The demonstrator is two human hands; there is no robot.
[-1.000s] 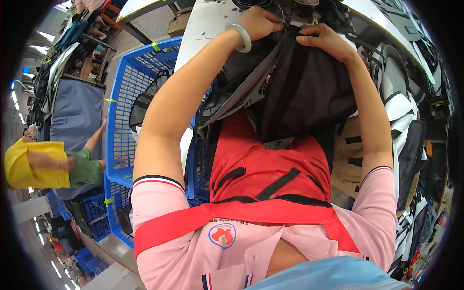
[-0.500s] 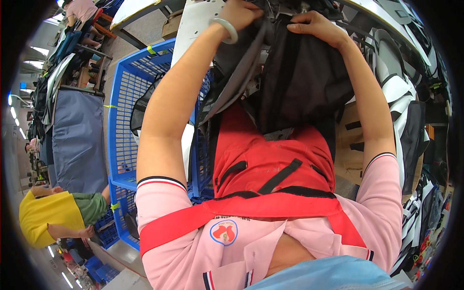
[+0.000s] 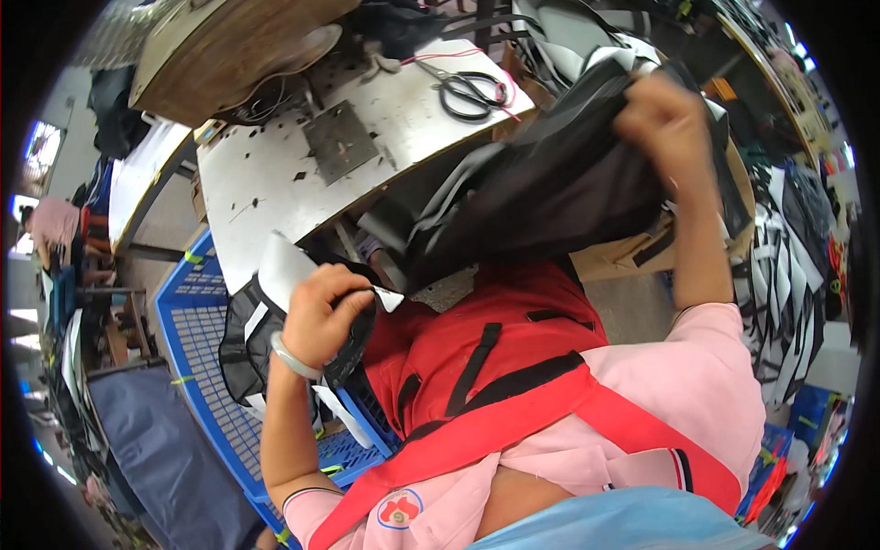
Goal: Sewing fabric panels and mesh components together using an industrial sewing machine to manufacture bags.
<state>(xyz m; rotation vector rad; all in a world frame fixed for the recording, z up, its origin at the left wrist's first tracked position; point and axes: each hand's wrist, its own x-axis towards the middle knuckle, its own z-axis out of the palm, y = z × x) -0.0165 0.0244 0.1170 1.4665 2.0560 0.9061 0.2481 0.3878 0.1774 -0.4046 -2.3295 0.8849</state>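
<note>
My left hand (image 3: 323, 313) is closed on a black-and-white fabric piece (image 3: 286, 268) at the edge of the blue basket. A small white corner sticks out past the pinched fingers. To the right, my right hand (image 3: 665, 124), smeared by motion, grips the upper edge of a large black fabric panel (image 3: 559, 188). This panel stretches down and leftward over my lap, with grey strips along its left side. Black-handled scissors (image 3: 470, 94) lie on the white sewing table (image 3: 252, 188), left of the panel.
A sewing machine (image 3: 225, 60) stands at the table's far left. The blue basket (image 3: 197, 344), left of my lap, contains black and white pieces. A cardboard box (image 3: 741, 188) and hanging fabric strips (image 3: 779, 275) are at the right. Another person (image 3: 53, 225) sits at far left.
The view has swung, bringing the table and scissors into sight. My hands have spread apart: the left is over the basket with a fabric piece, while the right draws the black panel rightward.
</note>
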